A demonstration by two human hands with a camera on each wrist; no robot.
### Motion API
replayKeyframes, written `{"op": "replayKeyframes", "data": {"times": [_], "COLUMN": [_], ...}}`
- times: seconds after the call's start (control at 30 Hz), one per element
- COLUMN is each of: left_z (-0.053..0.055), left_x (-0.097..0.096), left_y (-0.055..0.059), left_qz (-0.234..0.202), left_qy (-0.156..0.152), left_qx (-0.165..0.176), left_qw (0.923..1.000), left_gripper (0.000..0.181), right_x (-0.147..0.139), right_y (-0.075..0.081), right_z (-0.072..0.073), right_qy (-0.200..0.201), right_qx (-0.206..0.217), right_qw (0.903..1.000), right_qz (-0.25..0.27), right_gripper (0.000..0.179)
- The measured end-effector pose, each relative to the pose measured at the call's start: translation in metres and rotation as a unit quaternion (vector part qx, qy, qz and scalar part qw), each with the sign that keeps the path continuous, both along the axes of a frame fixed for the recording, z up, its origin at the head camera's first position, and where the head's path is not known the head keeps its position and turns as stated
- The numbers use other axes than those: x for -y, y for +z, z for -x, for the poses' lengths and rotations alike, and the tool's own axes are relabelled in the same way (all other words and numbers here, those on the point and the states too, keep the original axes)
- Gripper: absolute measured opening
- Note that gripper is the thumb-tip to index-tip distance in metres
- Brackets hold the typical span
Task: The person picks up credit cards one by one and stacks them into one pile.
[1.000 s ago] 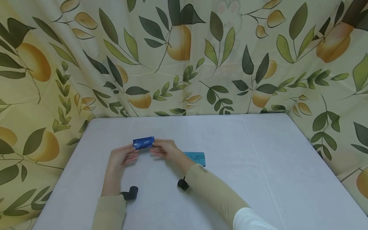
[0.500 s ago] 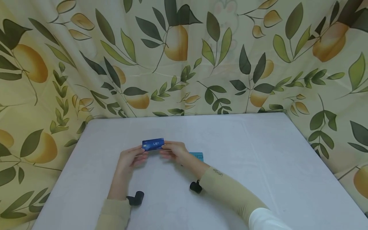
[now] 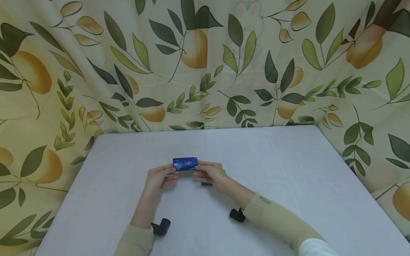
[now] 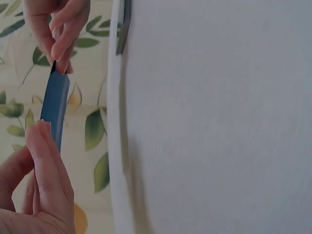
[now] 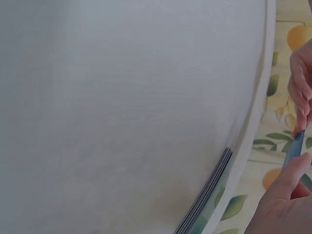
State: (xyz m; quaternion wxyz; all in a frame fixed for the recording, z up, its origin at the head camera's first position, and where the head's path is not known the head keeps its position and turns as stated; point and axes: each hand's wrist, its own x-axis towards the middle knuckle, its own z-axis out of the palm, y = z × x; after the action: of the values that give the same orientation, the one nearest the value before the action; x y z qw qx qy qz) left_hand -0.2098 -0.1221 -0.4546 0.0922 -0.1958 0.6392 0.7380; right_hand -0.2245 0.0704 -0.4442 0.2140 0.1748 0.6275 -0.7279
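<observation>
A blue card [image 3: 185, 164] printed "VIP" with a small chip mark is held up over the table, its face toward the head camera. My left hand [image 3: 159, 177] pinches its left end between thumb and fingers. At the opposite end, my right hand [image 3: 213, 175] pinches it the same way. In the left wrist view the card [image 4: 56, 102] appears from behind, stretched between both hands. A stack of cards [image 5: 204, 197] lies on the table, seen edge-on in the right wrist view. From the head, my right hand hides most of that stack [image 3: 206, 184].
The table [image 3: 282, 170] has a white cloth over it. A curtain [image 3: 205, 64] with fruit and leaf prints hangs behind it and along its sides. Black wrist cameras [image 3: 161, 227] sit at both sleeve cuffs.
Both hands have shifted right together with the blue card, which is now more level. The teal top of the stack, visible earlier, has gone behind my right hand.
</observation>
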Motion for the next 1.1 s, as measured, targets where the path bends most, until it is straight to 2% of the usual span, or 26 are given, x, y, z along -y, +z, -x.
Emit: {"op": "replayKeyframes", "data": {"times": [0.43,0.7,0.9,1.1], "left_z": [-0.011,-0.014,-0.015,-0.011], "left_x": [-0.035,-0.056,-0.068,-0.075], "left_y": [-0.002,-0.007,-0.010,-0.015], "left_qz": [-0.016,-0.013,-0.002,0.020], "left_qy": [-0.027,-0.054,-0.074,-0.088], "left_qx": [-0.001,0.018,0.022,0.036], "left_qw": [0.9995,0.9983,0.9970,0.9953], "left_gripper": [0.034,0.035,0.035,0.034], "right_x": [-0.036,-0.057,-0.070,-0.078], "right_y": [0.001,-0.004,-0.009,-0.012], "right_z": [-0.016,-0.022,-0.027,-0.028], "right_qy": [-0.023,-0.038,-0.033,-0.032], "right_qx": [-0.007,0.004,0.011,0.020], "right_qw": [0.9995,0.9985,0.9983,0.9979], "right_qz": [-0.020,-0.040,-0.046,-0.051], "right_gripper": [0.037,0.038,0.040,0.040]}}
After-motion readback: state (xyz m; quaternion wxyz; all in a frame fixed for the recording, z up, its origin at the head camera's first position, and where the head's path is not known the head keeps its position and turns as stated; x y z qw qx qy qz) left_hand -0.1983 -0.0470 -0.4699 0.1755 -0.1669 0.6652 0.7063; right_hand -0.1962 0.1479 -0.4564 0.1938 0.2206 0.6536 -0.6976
